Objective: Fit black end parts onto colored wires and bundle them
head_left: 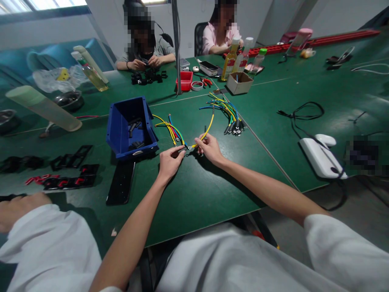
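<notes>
My right hand (209, 148) pinches a yellow wire (208, 128) near its ring terminal end, just above the green table (194, 190). My left hand (170, 160) is closed in a pinch on a small black piece at the wire's tip, where the two hands meet. A short bundle of yellow, red and blue wires (170, 127) lies just beyond my left hand. A larger bunch of coloured wires with black-capped ends (227, 115) lies beyond my right hand. A blue bin (131, 126) holding small black parts stands to the left of the hands.
A black phone (120, 182) lies flat near my left arm. Black frames with red pieces (65, 174) sit at the left. A white device with black cable (321, 156) is at the right. Two people sit at the far side, with bottles, a cardboard box (239, 82) and a red tray (184, 80).
</notes>
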### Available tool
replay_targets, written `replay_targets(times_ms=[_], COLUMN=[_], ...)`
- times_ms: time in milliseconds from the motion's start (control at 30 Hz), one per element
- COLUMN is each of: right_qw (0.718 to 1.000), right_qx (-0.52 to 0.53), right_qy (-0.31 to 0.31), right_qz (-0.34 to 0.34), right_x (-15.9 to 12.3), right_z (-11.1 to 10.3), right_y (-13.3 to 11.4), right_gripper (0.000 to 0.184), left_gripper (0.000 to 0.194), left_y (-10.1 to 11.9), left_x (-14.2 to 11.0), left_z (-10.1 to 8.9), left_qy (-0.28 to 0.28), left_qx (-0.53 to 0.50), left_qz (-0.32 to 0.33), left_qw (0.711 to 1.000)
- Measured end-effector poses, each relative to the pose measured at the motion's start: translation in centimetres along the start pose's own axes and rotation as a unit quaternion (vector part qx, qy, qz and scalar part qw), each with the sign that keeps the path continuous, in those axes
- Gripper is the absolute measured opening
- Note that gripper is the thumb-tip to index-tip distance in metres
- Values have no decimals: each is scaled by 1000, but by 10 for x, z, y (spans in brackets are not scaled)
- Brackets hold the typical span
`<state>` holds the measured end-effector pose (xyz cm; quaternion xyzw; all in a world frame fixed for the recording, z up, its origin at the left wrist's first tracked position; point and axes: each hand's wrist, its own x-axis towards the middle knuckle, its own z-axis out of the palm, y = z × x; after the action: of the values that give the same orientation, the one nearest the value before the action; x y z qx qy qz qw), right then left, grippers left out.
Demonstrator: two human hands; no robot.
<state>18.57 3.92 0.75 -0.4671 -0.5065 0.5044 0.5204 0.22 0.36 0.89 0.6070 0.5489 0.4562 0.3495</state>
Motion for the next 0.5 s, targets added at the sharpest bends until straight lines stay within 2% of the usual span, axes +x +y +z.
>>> replay_targets(times_ms=[300, 500], right_qw=[998, 995], right_qx=[53, 76], right_qy=[29, 42], right_qz=[20, 38], right_x=[-4, -5], right_z=[3, 4], right_y=[-11, -10], right_gripper=[40, 42], left_gripper=[27, 23], left_y=[0, 2], left_x=[1, 1], left_z=[4, 3], left_qy=[11, 16], left_qx=[-75, -92], left_qz=[-23, -50], left_qw=[997, 994])
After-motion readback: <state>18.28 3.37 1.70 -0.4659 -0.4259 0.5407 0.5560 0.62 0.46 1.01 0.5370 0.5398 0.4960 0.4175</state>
